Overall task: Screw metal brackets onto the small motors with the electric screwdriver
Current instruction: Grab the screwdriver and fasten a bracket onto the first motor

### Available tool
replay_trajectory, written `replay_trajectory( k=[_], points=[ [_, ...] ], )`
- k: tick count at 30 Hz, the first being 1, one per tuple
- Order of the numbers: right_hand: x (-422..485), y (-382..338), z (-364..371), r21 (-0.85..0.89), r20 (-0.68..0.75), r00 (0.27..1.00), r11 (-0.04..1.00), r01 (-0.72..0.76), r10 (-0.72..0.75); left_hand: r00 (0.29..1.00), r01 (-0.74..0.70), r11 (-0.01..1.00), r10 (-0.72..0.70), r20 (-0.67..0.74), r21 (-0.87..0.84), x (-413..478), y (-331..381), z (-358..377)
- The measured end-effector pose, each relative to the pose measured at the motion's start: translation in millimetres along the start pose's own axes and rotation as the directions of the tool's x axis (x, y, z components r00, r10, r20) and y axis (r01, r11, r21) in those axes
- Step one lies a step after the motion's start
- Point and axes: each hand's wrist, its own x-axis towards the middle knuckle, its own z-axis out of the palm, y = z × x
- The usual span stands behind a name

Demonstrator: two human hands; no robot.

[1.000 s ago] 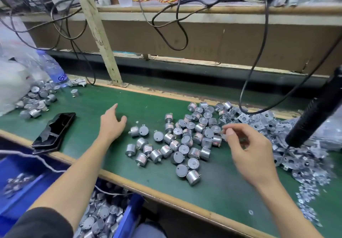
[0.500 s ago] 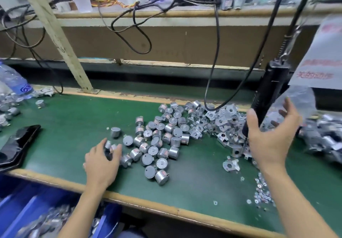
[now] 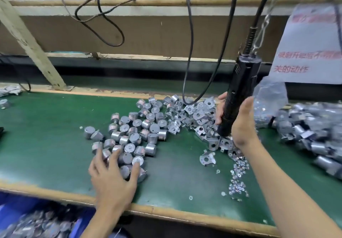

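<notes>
Beside the motors [image 3: 140,128], brackets [image 3: 199,116] (heaped) crowd the screwdriver [image 3: 238,93].

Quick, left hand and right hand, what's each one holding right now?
Left hand: open, fingers spread on the motors, holding none.
Right hand: closed around the electric screwdriver.
</notes>
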Motion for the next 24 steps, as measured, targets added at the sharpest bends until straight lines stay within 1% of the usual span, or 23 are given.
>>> replay_trajectory(
  k=[1,4,6,14,17,21,24],
  points=[
    [-1,1,-4,0.058,0.042,0.998,0.997,-0.04,0.038,0.999,-0.039,0.999,0.039,0.006,0.029,-4,1,2],
    [-4,1,-12,0.165,0.154,0.982,0.977,-0.137,0.112,0.999,-0.044,0.998,0.042,0.032,0.052,-3,0,3],
    [-7,0,-16,0.203,0.206,0.969,0.963,-0.178,0.135,0.998,-0.058,0.996,0.057,0.023,0.063,-3,-1,2],
    [-35,15,-25,0.196,0.327,0.933,0.955,-0.223,0.151,0.995,-0.067,0.997,0.07,-0.068,0.046,-5,3,-1],
    [-40,21,-27,0.186,0.344,0.928,0.958,-0.22,0.146,0.993,-0.074,0.997,0.078,-0.091,0.038,-5,1,1],
    [-43,22,-21,0.187,0.326,0.932,0.956,-0.227,0.157,0.989,-0.099,0.995,0.101,-0.106,0.02,-4,0,0],
    [-46,20,-15,0.168,0.314,0.939,0.965,-0.203,0.143,0.983,-0.123,0.992,0.123,-0.137,0.007,-5,-1,0]
  ],
)
